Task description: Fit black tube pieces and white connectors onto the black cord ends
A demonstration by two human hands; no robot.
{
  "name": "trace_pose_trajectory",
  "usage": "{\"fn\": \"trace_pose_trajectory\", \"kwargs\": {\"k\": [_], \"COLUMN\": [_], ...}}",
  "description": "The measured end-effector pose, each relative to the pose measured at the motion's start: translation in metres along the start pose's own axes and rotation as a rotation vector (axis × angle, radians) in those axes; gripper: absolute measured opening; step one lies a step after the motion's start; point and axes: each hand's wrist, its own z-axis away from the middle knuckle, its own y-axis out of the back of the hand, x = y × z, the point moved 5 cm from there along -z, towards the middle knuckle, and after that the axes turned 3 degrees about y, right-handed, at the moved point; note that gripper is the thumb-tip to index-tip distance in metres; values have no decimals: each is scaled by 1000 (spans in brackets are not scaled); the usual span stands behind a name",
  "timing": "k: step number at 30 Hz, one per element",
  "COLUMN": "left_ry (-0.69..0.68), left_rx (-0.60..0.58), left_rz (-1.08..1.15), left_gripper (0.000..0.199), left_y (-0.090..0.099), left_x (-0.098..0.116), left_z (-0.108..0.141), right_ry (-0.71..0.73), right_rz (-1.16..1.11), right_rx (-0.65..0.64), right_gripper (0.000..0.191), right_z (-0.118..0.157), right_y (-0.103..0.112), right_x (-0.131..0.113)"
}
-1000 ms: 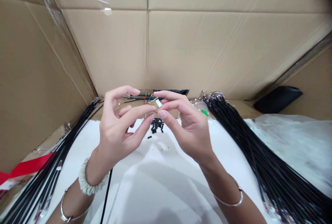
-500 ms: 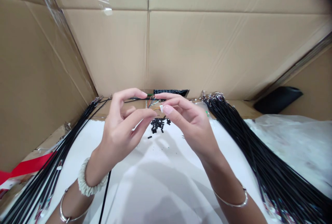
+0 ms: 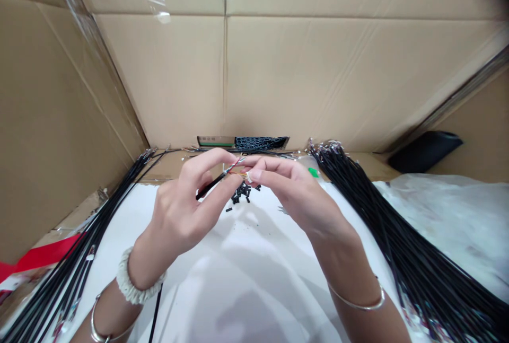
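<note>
Black cable (image 3: 210, 186) slanting up-right, pinched by left hand (image 3: 178, 213), tip toward right hand (image 3: 306, 200) pinching white connector (image 3: 248, 176)

Since earlier: L hand (image 3: 178, 210) & R hand (image 3: 302, 194) lower & closer together, fingertips almost meeting above the black sleeves (image 3: 242, 193), which are now partly covered. New betw. L thumb & index: short black cable (image 3: 214, 183), angled up twd R hand, colored wires (image 3: 236, 172) fanning from its tip, w/ white connector (image 3: 249, 176) dropped lower, pinched at R fingertips (image 3: 254, 175). Behind hands, more of black coil (image 3: 260, 142) & green-and-white strip (image 3: 212, 141) uncovered.
</note>
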Motion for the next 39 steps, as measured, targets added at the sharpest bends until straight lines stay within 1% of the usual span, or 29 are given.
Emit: {"fn": "trace_pose_trajectory", "kwargs": {"k": [2,4,9,13,18,21,24,27,29,34,39], "left_ry": [-85,-108,-58,-58,-80,-74,-13,78,105,84,61], "left_rx": [-4,-8,3,1,-51,-98,-101,-80,-83,-92,-71], "left_rz": [-38,-44,-39,-40,-25,4,86,148,161,141,83], "left_gripper": [22,24,26,27,21,12,7,9,10,13,14], "left_y": [-1,-2,-3,-4,-3,-2,0,1,-1,-2,-2], "left_x": [1,1,2,2,-4,-6,-7,-11,-12,-12,-10], "left_z": [1,2,3,4,0,-4,-7,-9,-9,-8,-8], "right_ry": [-17,-23,-38,-33,5,28,68,116,159,226,234], "right_rz": [-15,-25,-41,-33,-5,31,73,125,167,242,255], "right_rx": [-3,-4,0,4,24,35,28,34,44,75,82], "right_gripper": [21,22,25,25,21,23,24,24,23,20,21], "right_z": [0,-1,-3,-3,-2,-2,-1,1,3,5,4], "right_y": [1,1,2,2,3,3,2,2,1,0,-1], "right_x": [1,1,2,2,0,-2,-5,-8,-10,-14,-15]}}
